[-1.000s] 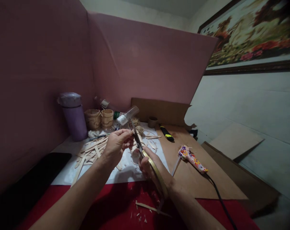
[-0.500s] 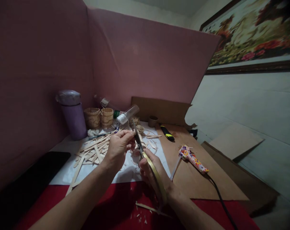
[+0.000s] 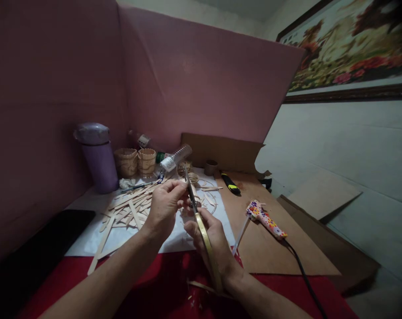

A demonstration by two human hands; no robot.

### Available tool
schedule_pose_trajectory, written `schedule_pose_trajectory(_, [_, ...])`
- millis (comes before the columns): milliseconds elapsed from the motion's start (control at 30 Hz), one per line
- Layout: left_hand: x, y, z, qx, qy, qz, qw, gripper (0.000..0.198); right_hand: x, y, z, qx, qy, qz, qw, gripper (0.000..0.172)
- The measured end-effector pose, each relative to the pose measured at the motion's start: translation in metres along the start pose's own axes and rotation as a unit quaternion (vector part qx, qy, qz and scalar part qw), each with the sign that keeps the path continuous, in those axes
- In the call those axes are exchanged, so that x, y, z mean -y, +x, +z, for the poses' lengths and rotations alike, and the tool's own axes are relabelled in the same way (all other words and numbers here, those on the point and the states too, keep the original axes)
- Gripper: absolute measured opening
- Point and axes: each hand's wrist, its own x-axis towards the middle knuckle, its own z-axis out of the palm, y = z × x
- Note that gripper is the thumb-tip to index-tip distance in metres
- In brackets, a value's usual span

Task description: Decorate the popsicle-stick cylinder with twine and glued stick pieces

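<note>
My right hand point(image 3: 214, 241) is wrapped round a pair of scissors point(image 3: 205, 241) with gold-coloured handles, its dark blades pointing away from me. My left hand point(image 3: 164, 206) is closed in a pinch right beside the blades. Whatever small piece its fingertips hold is too hidden to name. Below and left of that hand, wooden craft sticks point(image 3: 122, 210) lie in a loose pile on white paper point(image 3: 84, 239). One more stick point(image 3: 204, 287) and small pale scraps rest on the red cloth point(image 3: 164, 283) under the scissors.
A floral glue gun point(image 3: 265, 219) with a black cord lies on a cardboard sheet point(image 3: 287, 257), near a black-and-yellow utility knife point(image 3: 230, 184). Behind stand a purple tumbler point(image 3: 99, 164), two carved wooden-looking cups point(image 3: 146, 163), a plastic bottle point(image 3: 177, 157), twine point(image 3: 193, 178) and a small brown pot point(image 3: 210, 167).
The scissors' handles have swung slightly, and my right thumb has shifted left and upward along them. My left hand keeps its pinch by the blades. The whole view has shifted a little.
</note>
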Motion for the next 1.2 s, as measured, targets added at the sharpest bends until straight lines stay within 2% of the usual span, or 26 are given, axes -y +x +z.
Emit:
schedule_pose_trajectory(167, [0.0, 0.002, -0.001, -0.002, 0.01, 0.005, 1.0, 0.028, -0.003, 0.004, -0.001, -0.004, -0.004, -0.01, 1.0, 0.055])
schedule_pose_trajectory(300, [-0.002, 0.005, -0.003, -0.002, 0.032, 0.016, 0.999, 0.028, -0.011, 0.007, -0.005, 0.021, -0.008, -0.008, 1.0, 0.056])
schedule_pose_trajectory(567, [-0.006, 0.003, -0.003, 0.021, 0.075, 0.009, 0.997, 0.028, 0.002, 0.004, -0.004, 0.044, 0.023, 0.009, 0.999, 0.071])
schedule_pose_trajectory(867, [-0.003, 0.002, 0.0, 0.025, 0.067, -0.003, 0.997, 0.027, -0.01, 0.01, -0.004, 0.015, 0.065, -0.025, 0.997, 0.04])
schedule_pose_trajectory(1200, [0.001, 0.004, -0.002, 0.037, 0.027, -0.017, 0.999, 0.023, -0.012, 0.007, 0.0, -0.006, -0.009, -0.024, 1.0, 0.044])
